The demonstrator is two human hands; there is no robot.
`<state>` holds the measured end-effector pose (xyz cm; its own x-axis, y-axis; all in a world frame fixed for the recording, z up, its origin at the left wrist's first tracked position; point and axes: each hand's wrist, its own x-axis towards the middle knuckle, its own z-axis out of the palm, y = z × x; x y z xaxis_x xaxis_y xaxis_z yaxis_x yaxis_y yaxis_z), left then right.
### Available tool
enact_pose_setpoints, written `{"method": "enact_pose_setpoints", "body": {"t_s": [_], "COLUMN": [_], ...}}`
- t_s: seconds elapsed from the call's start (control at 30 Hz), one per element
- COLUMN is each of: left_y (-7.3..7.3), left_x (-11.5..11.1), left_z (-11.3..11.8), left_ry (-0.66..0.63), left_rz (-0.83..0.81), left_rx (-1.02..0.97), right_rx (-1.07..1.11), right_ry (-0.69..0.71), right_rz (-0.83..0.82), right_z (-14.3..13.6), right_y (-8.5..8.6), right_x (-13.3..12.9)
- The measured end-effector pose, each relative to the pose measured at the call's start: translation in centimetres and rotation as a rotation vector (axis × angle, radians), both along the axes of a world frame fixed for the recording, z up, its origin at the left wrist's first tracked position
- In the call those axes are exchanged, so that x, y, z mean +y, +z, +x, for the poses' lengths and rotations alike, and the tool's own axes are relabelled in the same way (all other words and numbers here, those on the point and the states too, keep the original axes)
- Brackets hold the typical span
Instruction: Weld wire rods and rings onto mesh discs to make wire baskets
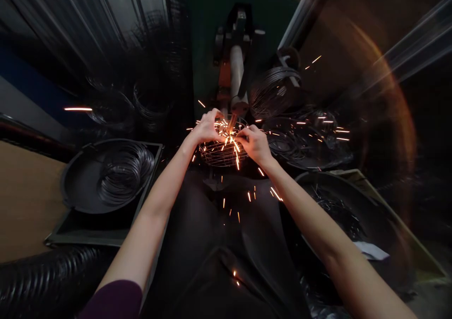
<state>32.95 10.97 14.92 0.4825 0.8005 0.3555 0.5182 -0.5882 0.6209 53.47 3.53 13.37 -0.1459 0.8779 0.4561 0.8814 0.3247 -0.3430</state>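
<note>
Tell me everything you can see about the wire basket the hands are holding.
The wire basket is a small round cage of thin metal wires: hoops crossed by upright ribs, open at the top. It sits upright at the middle of the picture, under the welder's tip, and sparks fly from its rim. The left hand grips the rim on one side, the right hand on the other.

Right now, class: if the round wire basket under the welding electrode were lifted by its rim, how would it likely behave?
The round wire basket is open mesh, so probably light for its size. Its crossed wires look fairly stiff. With sparks flying between the left hand and right hand, the metal is likely hot there.
</note>
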Motion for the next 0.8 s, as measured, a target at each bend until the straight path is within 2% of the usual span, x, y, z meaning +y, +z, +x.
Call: {"method": "enact_pose_setpoints", "body": {"t_s": [0.13, 0.23, 0.37, 0.47, 0.57, 0.63, 0.8], "left_y": [0.3, 0.1, -0.2, -0.4, -0.6, -0.7, -0.6], "left_x": [0.2, 0.1, -0.4, -1.1, -1.8, -2.0, -2.3], "left_z": [0.2, 0.2, -0.1, -0.5, -1.0, -1.2, -1.3], "left_ry": [-0.009, 0.041, 0.069, 0.058, 0.022, 0.015, 0.017], "left_rz": [0.004, -0.028, -0.066, -0.032, 0.02, 0.032, 0.019], "left_rx": [-0.002, 0.044, 0.119, 0.116, 0.104, 0.098, 0.086], "right_rx": [-0.013, -0.032, -0.012, 0.088, 0.176, 0.131, -0.106], "right_ry": [-0.036, -0.051, -0.026, 0.033, 0.001, -0.009, 0.167], "right_rz": [0.0, -0.023, -0.044, -0.064, -0.032, -0.043, -0.306], "right_z": [-0.1, -0.4, -0.5, 0.4, 2.1, 3.1, 3.4], "right_y": [0.4, 0.4, 0.4, 0.9, 1.9, 2.8, 4.3], "right_x": [0.3, 0.0, -0.8, -0.9, 0.3, 1.8, 4.9]}}
